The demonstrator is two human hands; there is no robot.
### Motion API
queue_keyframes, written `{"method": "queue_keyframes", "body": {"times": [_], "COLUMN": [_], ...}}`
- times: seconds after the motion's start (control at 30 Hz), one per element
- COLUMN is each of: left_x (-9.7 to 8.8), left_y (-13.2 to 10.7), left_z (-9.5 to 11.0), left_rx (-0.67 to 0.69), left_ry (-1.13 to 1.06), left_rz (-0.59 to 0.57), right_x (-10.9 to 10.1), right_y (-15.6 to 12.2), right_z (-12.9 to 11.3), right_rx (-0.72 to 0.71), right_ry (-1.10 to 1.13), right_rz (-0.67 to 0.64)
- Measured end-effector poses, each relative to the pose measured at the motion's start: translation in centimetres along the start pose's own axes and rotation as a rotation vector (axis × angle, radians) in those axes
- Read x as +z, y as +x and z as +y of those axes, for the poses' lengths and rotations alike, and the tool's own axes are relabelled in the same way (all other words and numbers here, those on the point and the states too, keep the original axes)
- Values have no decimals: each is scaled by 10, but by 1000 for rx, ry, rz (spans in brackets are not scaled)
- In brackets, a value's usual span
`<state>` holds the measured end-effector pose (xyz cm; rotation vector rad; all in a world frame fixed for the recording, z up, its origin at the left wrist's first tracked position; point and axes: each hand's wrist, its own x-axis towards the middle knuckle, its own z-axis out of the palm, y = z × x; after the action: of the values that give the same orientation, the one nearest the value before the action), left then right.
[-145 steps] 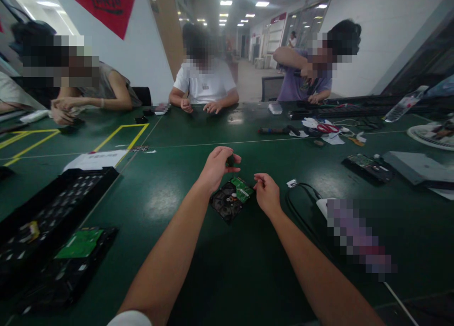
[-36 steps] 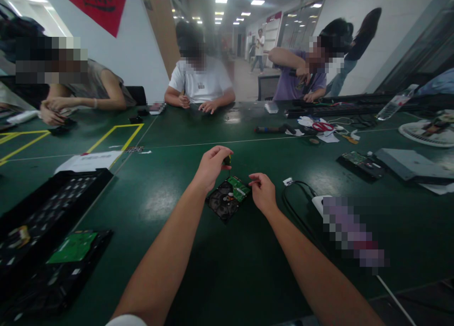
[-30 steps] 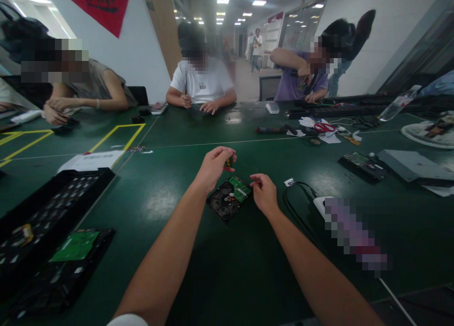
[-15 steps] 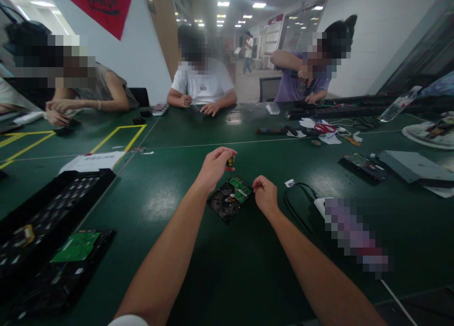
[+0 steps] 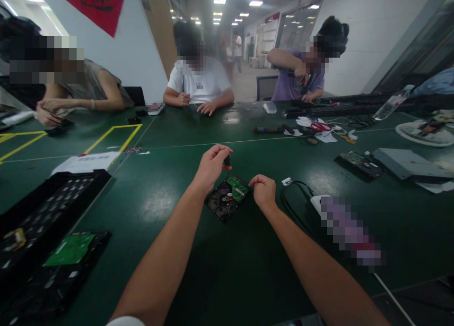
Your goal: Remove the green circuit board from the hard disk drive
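A hard drive [image 5: 220,204] with a green circuit board lies on the table in front of me, turned at an angle. My left hand [image 5: 210,167] is closed around the handle of a small screwdriver [image 5: 227,161], which stands upright with its thin shaft reaching down to the drive's far edge. Fingers partly cover the handle. At the drive's right corner is my right hand [image 5: 264,190], its fingers curled and its thumb and index fingertips pinching the edge.
Another hard drive [image 5: 76,264] lies at near left beside a long black tray [image 5: 46,208]. On the right are a white power strip [image 5: 317,202] with a black cable, a third drive [image 5: 358,164] and a grey metal box [image 5: 407,161]. Several people sit across the green table.
My view has shifted slightly to the right. The screwdriver's handle shows a darker side than before, while both hands keep their places at the hard drive.
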<state>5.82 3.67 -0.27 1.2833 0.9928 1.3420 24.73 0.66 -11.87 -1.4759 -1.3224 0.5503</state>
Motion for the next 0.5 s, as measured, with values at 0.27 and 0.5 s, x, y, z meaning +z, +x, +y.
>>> {"method": "queue_keyframes", "body": {"times": [0.27, 0.5], "left_x": [-2, -4], "left_y": [0, 1], "left_z": [2, -3], "left_rx": [-80, -68], "left_ry": [-161, -187], "left_rz": [-52, -45], "right_x": [-1, 3], "right_y": [-4, -1], "right_z": [0, 5], "right_rx": [9, 46], "right_ry": [28, 246], "right_rz": [15, 67]}}
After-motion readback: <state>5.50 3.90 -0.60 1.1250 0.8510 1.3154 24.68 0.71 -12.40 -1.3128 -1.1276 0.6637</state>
